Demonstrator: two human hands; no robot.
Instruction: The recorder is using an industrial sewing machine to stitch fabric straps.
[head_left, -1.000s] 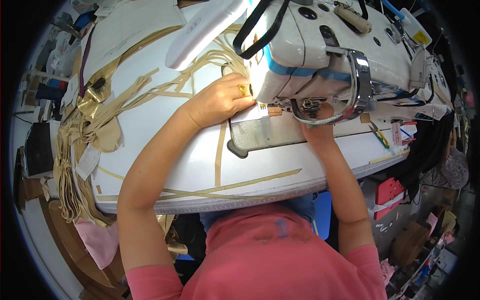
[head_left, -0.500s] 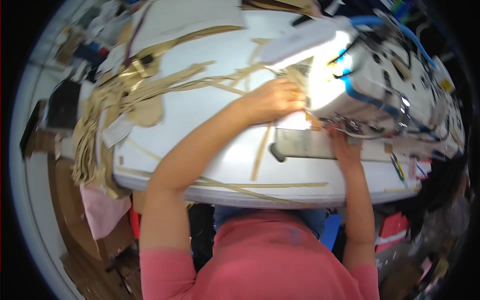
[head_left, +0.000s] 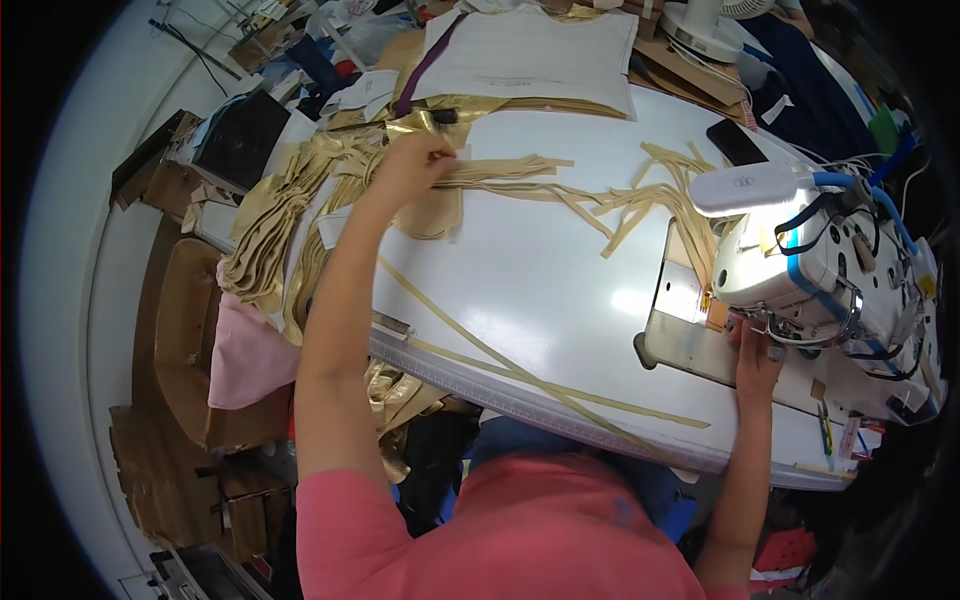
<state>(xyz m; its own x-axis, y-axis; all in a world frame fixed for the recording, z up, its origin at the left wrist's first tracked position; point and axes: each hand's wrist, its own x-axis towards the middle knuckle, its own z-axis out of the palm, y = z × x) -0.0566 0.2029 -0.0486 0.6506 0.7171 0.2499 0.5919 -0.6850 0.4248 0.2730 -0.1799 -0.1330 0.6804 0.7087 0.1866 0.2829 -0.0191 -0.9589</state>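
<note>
My left hand [head_left: 415, 167] is over the left part of the table, its fingers pinched together at the left end of a bundle of beige fabric strips [head_left: 510, 172]. What sits between the fingertips is too small to make out. My right hand [head_left: 757, 362] lies at the sewing machine [head_left: 785, 265], fingers stretched forward beneath its head and partly hidden by it. Beside those fingers, the lit metal needle plate [head_left: 682, 292] has beige strips [head_left: 683, 215] running over it toward the needle. A rounded beige fabric piece [head_left: 432, 218] lies below my left hand.
Gold-beige fabric piles [head_left: 275, 215] hang over the table's left edge. White pattern pieces [head_left: 540, 60] lie at the back. A black phone [head_left: 736, 143] rests behind the machine lamp [head_left: 745, 188]. Long thin strips [head_left: 520, 372] cross near the front edge; a small snipper [head_left: 825, 430] lies front right.
My left hand has moved from beside the needle area to the strips at the far left. My right hand stays at the machine. The view has shifted, with more of the left side showing.
</note>
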